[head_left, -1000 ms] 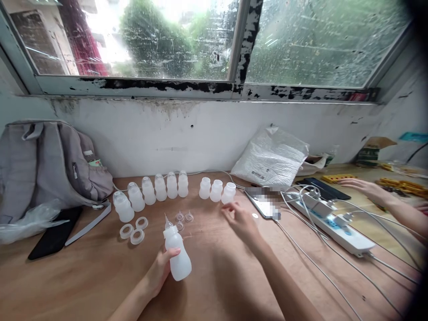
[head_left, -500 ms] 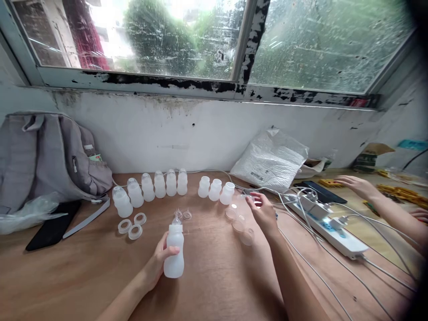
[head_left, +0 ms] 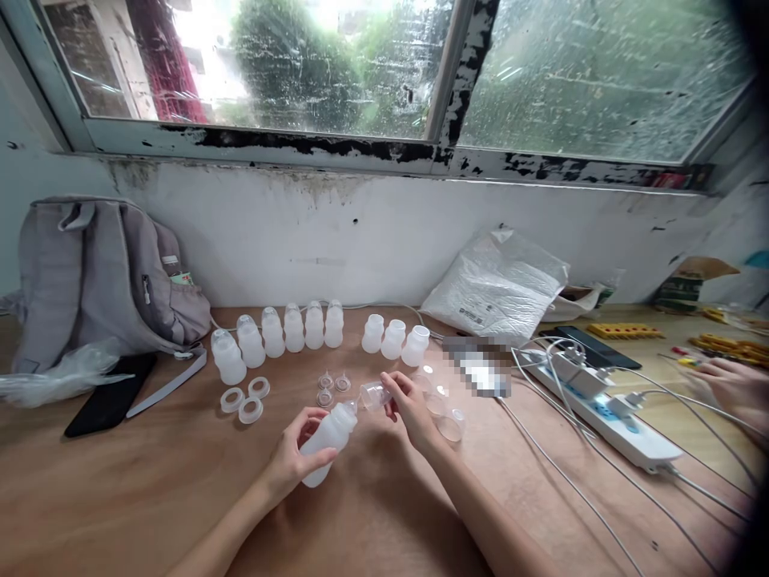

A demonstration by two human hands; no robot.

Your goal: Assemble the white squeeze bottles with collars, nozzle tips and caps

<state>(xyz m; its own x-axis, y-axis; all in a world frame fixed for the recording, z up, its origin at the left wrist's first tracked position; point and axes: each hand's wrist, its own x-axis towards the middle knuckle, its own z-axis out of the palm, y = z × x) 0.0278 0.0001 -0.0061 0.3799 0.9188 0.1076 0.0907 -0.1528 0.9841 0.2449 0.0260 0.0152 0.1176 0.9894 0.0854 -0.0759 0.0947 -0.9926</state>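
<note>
My left hand (head_left: 299, 453) is wrapped round a white baby bottle (head_left: 329, 442), tilted with its nipple end toward the right. A clear bottle cap (head_left: 373, 395) is pinched in my right hand (head_left: 409, 406), close to the nipple tip. Between the hands and the back row lie several clear nipples (head_left: 325, 397). Three white screw rings (head_left: 251, 410) rest to the left. Clear caps (head_left: 450, 426) lie beyond my right hand, partly hidden by it. At the back left stands a row of capped bottles (head_left: 273, 333); three open bottles (head_left: 393, 340) stand right of them.
A grey backpack (head_left: 114, 272) and a plastic bag (head_left: 66, 373) sit at the left. On the right are a power strip (head_left: 625, 433) with cables, a silver mailer bag (head_left: 498, 280) and a blurred-out device (head_left: 477, 367). Another person's hand (head_left: 730, 389) is at the far right.
My right hand has come left from the right side with a clear cap, up to the bottle. My left hand has tipped the bottle rightward. The view has shifted slightly.
</note>
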